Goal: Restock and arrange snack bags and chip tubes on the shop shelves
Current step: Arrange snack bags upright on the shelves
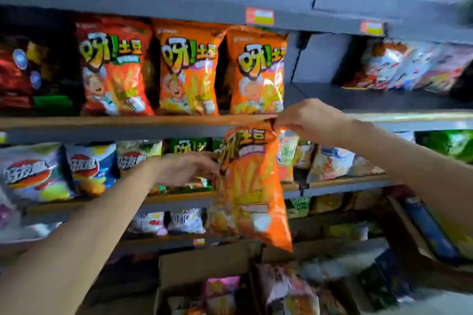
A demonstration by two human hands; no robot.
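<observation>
Snack shelves (128,123), right hand (309,120) pinching orange bag (252,186)

Both bare forearms reach forward and up, converging toward the middle. The right hand (311,120) is raised higher, knuckles up, its thumb and fingers pinched together on the top edge of what it holds. The left hand (188,167) sits lower, fingers extended rightward and loosely spread, touching the side of the same item.

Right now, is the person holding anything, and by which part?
An orange snack bag: right hand pinches its top corner, left hand touches its left edge.
</observation>
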